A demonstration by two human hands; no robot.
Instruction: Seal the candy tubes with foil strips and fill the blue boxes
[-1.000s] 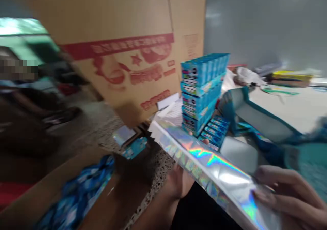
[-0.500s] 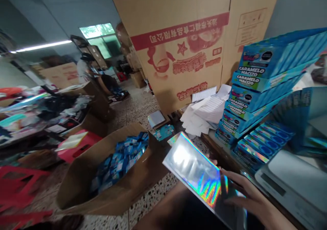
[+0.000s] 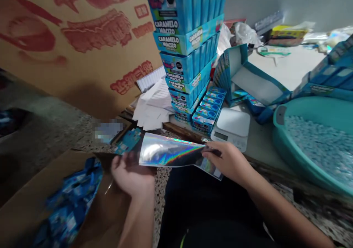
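At the far left, a long open brown cardboard box (image 3: 114, 211) holds a heap of small glossy blue packets (image 3: 68, 204), and behind it stands a large tan cardboard carton (image 3: 91, 71) printed in red. Just right of the box's rim, the left hand (image 3: 134, 174) is palm up with its fingers parted and loosely curled, closed on nothing; whether its palm touches the end of the piece beside it I cannot tell. That piece, a flat silver rectangle of rainbow-sheened film (image 3: 172, 150), lies held in the air above the lap, its left end lifted free and its right part bent. It looks very light and floppy, slick on the face and likely to crease, so it should handle best by the edges, one end in each hand, with a light pinch. Beyond it rises a stack of bright blue printed cardboard boxes (image 3: 180, 69). The right hand (image 3: 227, 161) holds the film near its right end in a narrow pinch, thumb over the top, the lower corner hanging below. Behind that hand sits a flat white plastic scale (image 3: 233, 121), and at the far right a wide turquoise plastic basin (image 3: 280, 145) holds small pale blue pieces (image 3: 317, 141).
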